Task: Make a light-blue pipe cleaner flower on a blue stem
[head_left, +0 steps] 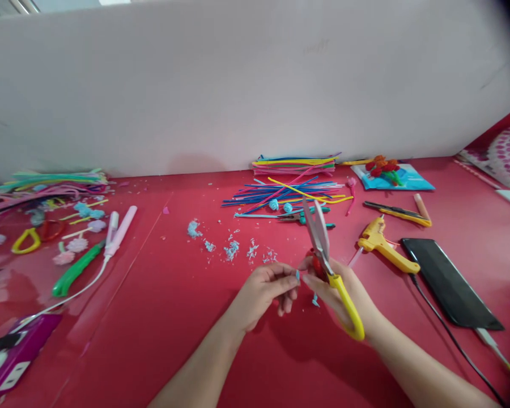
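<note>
My left hand is closed in a pinch, with the tip of a small light-blue pipe cleaner piece showing between thumb and forefinger. Close beside it, my right hand is wrapped around a pair of scissors with one yellow and one red handle loop. The blades point up and away, slightly apart, clear of the blue piece. Below the right hand's fingers shows another light-blue bit; whether the hand holds it I cannot tell. Small heaps of light-blue fuzz clippings lie beyond my hands.
Behind the clippings lie loose pipe cleaners, two light-blue pompoms and green-handled pliers. To the right are a yellow glue gun, a utility knife and a cabled phone. A pink styling iron and a green-handled tool lie left.
</note>
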Motion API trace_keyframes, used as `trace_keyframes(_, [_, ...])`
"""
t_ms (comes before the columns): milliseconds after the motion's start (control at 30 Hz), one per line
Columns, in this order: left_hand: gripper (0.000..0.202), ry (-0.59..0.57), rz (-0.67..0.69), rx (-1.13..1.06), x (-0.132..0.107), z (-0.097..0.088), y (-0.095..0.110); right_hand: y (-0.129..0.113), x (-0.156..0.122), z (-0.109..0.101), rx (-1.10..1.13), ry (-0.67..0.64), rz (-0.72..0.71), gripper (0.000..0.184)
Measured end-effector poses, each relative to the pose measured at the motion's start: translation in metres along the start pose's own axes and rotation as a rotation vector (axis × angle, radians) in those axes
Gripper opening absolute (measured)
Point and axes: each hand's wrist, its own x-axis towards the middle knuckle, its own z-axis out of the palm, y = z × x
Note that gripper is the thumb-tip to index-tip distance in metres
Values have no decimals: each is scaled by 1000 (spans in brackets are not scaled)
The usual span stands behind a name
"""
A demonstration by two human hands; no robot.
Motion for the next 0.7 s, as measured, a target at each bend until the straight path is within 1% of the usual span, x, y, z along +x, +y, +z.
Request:
trace_keyframes(100, [15, -72, -41, 27, 0, 0, -1, -2, 1, 0, 137, -85, 51, 19])
trace_keyframes(200, [16, -86, -63, 46, 0, -1, 0, -4, 4, 1, 173, -118, 101, 19])
trace_keyframes(267, [16, -48, -48, 79, 1, -1, 0, -5, 4, 1, 141, -89, 142, 16])
trace_keyframes(333, [14, 15, -7, 134, 2, 0, -1, -7, 4, 1, 74, -36, 162, 14])
trace_keyframes(400, [15, 68, 35, 205, 1, 1, -3, -7, 3, 2, 0, 8, 132, 14])
trace_keyframes(500, [16, 103, 83, 286, 0, 5, -7, -3, 0, 5, -101, 33, 83, 14])
trace_keyframes(600, [14, 138, 107, 299, -1, 7, -8, 3, 0, 6, -175, 46, 69, 16])
trace_keyframes(700, [14, 225, 124, 235, -1, 6, -5, 5, 1, 3, -259, 43, 34, 20])
